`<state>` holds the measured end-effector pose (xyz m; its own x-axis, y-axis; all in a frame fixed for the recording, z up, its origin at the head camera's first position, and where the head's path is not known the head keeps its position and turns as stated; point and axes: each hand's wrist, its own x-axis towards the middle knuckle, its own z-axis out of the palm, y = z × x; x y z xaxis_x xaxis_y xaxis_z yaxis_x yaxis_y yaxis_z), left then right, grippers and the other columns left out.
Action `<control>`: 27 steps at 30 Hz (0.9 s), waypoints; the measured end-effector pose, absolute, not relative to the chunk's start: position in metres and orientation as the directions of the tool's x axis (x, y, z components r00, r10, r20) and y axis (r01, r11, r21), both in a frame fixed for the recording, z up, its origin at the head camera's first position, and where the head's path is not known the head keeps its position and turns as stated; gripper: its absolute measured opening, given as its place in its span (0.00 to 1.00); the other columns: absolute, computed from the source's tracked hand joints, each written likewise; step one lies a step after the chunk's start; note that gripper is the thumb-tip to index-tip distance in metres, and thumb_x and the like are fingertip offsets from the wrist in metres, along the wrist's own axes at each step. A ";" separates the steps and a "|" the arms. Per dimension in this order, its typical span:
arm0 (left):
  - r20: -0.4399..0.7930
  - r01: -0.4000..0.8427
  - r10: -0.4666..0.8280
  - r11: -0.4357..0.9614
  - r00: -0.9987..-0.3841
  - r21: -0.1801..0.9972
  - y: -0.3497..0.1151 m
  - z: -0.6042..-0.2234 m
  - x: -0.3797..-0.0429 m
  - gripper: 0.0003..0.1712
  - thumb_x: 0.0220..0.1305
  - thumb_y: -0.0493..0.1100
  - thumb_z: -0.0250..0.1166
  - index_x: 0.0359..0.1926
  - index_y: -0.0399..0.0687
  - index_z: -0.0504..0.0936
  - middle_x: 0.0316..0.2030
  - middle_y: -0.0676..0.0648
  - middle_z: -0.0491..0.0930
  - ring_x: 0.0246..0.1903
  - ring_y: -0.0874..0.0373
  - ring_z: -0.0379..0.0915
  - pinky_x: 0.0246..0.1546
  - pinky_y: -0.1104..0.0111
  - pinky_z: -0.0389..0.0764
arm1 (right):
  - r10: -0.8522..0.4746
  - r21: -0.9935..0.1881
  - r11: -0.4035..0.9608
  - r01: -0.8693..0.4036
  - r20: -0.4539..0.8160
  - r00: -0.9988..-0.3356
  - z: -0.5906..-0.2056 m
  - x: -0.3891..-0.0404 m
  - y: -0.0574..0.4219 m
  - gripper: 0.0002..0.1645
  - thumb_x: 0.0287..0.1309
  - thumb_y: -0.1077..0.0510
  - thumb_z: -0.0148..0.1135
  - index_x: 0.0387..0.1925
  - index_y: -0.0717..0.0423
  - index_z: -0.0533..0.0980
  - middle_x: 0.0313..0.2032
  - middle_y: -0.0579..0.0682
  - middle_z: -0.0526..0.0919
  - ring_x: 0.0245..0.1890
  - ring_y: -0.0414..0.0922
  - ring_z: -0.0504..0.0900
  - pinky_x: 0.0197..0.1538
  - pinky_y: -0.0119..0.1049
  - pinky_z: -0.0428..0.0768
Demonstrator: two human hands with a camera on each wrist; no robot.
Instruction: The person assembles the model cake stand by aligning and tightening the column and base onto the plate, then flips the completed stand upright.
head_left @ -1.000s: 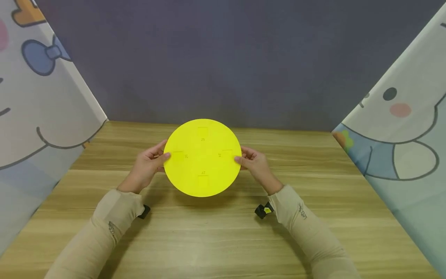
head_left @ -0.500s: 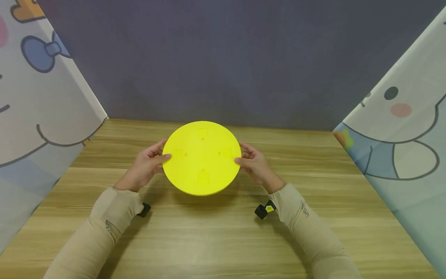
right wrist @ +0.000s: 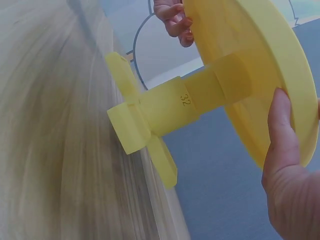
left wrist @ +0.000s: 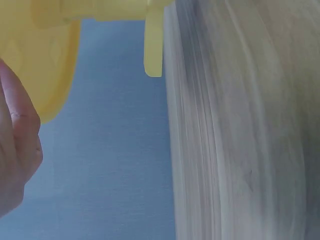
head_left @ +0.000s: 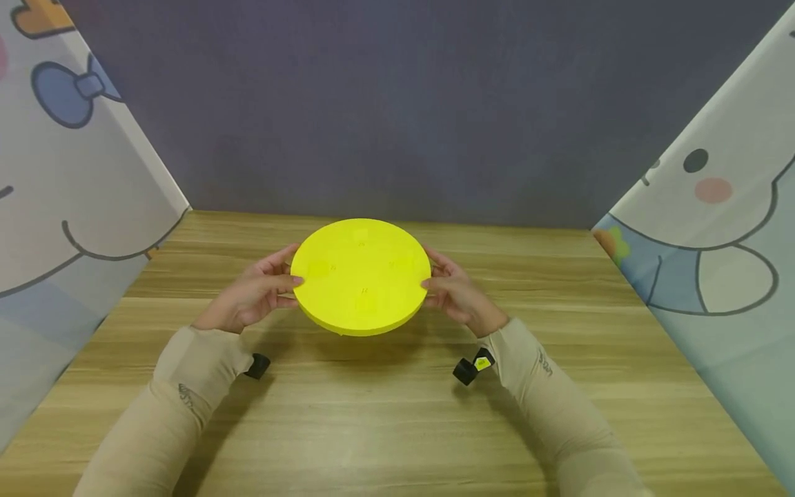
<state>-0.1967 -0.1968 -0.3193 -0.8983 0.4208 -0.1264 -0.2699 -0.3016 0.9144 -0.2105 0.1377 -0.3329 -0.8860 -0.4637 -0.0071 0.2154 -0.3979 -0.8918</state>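
Both hands hold a small yellow pedestal table (head_left: pixel 361 273) by its round top, one at each side. My left hand (head_left: pixel 256 293) grips the left rim, thumb over the edge and other fingers behind and below. Likewise my right hand (head_left: pixel 458 295) pinches the right rim. Under the top, the right wrist view shows a thick stem (right wrist: pixel 167 106) marked 32, ending in splayed feet (right wrist: pixel 162 162) close over the wooden tabletop. Part of the stem and one foot (left wrist: pixel 154 47) also show in the left wrist view. Faint numbered squares mark the top.
The wooden tabletop (head_left: pixel 373 428) extends around the hands and bears a shadow under the yellow piece. A dark grey panel (head_left: pixel 397 110) stands behind; cartoon-printed panels (head_left: pixel 112 179) flank both sides. Small black devices (head_left: pixel 464 371) sit at the wrists.
The yellow pedestal table's top has tipped from facing me to lying flatter, so its near side edge now shows. Both hands turned with it and kept their grip.
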 end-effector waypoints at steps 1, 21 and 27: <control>-0.125 -0.273 0.425 -0.306 -0.897 0.912 -0.197 -0.319 -0.197 0.50 0.63 0.25 0.58 0.75 0.44 0.38 0.37 0.48 0.75 0.30 0.59 0.81 0.29 0.67 0.84 | -0.463 -0.889 -0.401 0.220 -0.010 -0.886 -0.333 -0.211 0.138 0.48 0.54 0.81 0.41 0.75 0.60 0.42 0.43 0.51 0.78 0.35 0.45 0.85 0.32 0.38 0.84; -0.141 -0.274 0.398 -0.301 -0.906 0.913 -0.192 -0.321 -0.210 0.47 0.64 0.23 0.52 0.76 0.45 0.38 0.37 0.47 0.72 0.29 0.58 0.81 0.29 0.67 0.84 | -0.422 -0.872 -0.425 0.241 -0.044 -0.906 -0.335 -0.218 0.136 0.48 0.55 0.82 0.41 0.75 0.57 0.43 0.39 0.52 0.77 0.31 0.44 0.84 0.30 0.37 0.84; -0.143 -0.276 0.403 -0.296 -0.904 0.915 -0.192 -0.322 -0.211 0.46 0.63 0.22 0.51 0.76 0.45 0.40 0.36 0.47 0.73 0.29 0.58 0.81 0.31 0.65 0.84 | -0.428 -0.887 -0.408 0.214 -0.021 -0.903 -0.337 -0.219 0.137 0.47 0.55 0.82 0.40 0.74 0.61 0.41 0.40 0.52 0.76 0.30 0.43 0.84 0.28 0.34 0.84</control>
